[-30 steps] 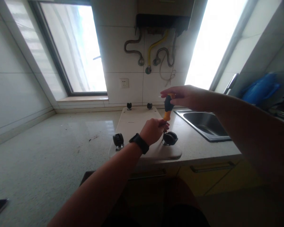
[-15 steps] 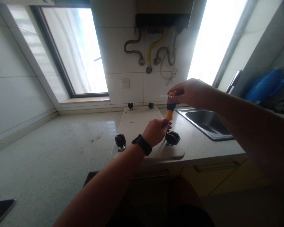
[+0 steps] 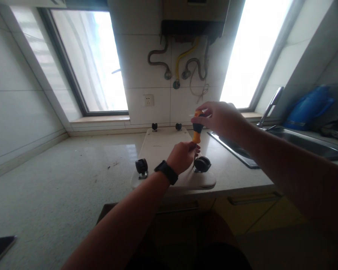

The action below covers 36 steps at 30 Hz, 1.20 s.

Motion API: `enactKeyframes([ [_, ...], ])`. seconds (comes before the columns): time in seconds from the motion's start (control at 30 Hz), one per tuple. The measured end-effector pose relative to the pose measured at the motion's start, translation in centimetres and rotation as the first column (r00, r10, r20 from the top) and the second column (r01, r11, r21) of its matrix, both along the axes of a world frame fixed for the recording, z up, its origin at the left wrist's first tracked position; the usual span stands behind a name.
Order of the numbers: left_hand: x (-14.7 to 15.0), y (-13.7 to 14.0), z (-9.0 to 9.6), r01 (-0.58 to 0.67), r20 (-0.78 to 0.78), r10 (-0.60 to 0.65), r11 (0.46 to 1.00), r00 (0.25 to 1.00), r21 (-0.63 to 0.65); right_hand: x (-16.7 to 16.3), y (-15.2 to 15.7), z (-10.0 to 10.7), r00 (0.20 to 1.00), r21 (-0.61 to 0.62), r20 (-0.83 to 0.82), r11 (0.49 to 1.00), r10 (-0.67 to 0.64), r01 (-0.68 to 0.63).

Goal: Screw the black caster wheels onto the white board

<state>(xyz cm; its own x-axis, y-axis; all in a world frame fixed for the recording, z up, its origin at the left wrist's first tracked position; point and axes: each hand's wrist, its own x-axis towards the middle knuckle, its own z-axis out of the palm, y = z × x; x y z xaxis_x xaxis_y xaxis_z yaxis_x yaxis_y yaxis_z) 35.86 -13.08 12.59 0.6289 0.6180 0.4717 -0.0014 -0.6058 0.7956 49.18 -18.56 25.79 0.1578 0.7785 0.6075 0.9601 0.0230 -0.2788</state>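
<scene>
My right hand [image 3: 214, 115] grips the yellow and dark-blue handle of a screwdriver [image 3: 197, 129], which stands nearly upright. Just below the handle, the fingers of my left hand [image 3: 183, 155] close around the screwdriver's shaft. Its tip comes down beside a black caster wheel [image 3: 202, 164] at the near right corner of a white board [image 3: 163, 144]; the tip itself is hard to make out. Another caster [image 3: 142, 166] stands at the near left corner. Two smaller-looking casters [image 3: 154, 126] [image 3: 178, 126] sit along the board's far edge.
The board lies on a speckled countertop [image 3: 59, 180]. To the right is a steel sink [image 3: 307, 144] with a tap [image 3: 272, 105], and a blue jug [image 3: 310, 107] behind it. A dark flat object [image 3: 0, 249] lies at the near left. Drawer fronts [image 3: 242, 213] are below the counter.
My right hand and the screwdriver handle have shifted slightly left in view, and the right wrist has turned a little. More of the sink shows. My left hand keeps its hold on the shaft.
</scene>
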Motion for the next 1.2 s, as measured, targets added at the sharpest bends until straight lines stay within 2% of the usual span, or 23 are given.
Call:
enactKeyframes([
  [0.07,0.0,0.1,0.2,-0.008,0.051,0.013,0.995,0.999,-0.101,0.3,0.0,-1.2,0.986,0.056,-0.14,0.995,0.088,-0.081],
  [0.13,-0.2,0.1,0.6,-0.014,0.143,0.043,0.98,0.989,-0.196,0.9,-0.4,-2.6,0.957,0.128,-0.262,0.987,0.127,-0.096],
  [0.2,-0.7,-0.1,1.2,-0.005,0.242,0.069,0.967,0.968,-0.255,1.5,-1.4,-4.2,0.941,0.155,-0.305,0.982,0.149,-0.105],
  [0.23,-1.2,-0.2,1.6,0.002,0.28,0.076,0.963,0.957,-0.27,1.7,-2.1,-5.2,0.94,0.135,-0.304,0.984,0.156,-0.12],
  [0.3,-2.7,-0.6,2.4,0.007,0.319,0.087,0.959,0.944,-0.282,2.1,-3.6,-7.3,0.938,-0.022,-0.304,0.984,0.164,-0.179],
  [0.37,-4.6,-1.2,3.0,-0.015,0.304,0.097,0.965,0.948,-0.26,2.4,-5.0,-9.6,0.935,-0.128,-0.284,0.959,0.21,-0.255],
  [0.47,-7.7,-2.1,3.0,-0.081,0.257,0.139,0.971,0.956,-0.223,2.7,-6.2,-12.8,0.935,-0.148,-0.266,0.948,0.237,-0.282],
  [0.6,-11.0,-2.5,2.0,-0.157,0.198,0.204,0.961,0.959,-0.227,3.1,-6.2,-15.4,0.874,-0.064,-0.404,0.944,0.271,-0.323],
  [0.73,-13.2,-1.9,1.4,-0.215,0.086,0.237,0.954,0.968,-0.209,3.4,-5.6,-16.5,0.806,-0.014,-0.5,0.928,0.316,-0.373],
  [0.83,-14.1,-1.4,1.5,-0.227,0.054,0.244,0.949,0.968,-0.22,3.3,-5.2,-16.8,0.787,-0.017,-0.535,0.927,0.309,-0.375],
  [1.07,-13.4,-2.8,1.8,-0.166,-0.006,0.168,0.966,0.986,-0.2,2.8,-5.1,-16.9,0.757,-0.033,-0.6,0.937,0.26,-0.348],
  [1.13,-13.2,-3.5,2.0,-0.149,-0.046,0.144,0.978,0.989,-0.146,2.8,-5.5,-16.5,0.758,0.023,-0.602,0.954,0.252,-0.298],
  [1.2,-13.2,-4.2,2.4,-0.14,-0.127,0.136,0.99,0.983,-0.022,2.4,-6.2,-15.9,0.778,0.12,-0.572,0.965,0.259,-0.234],
])
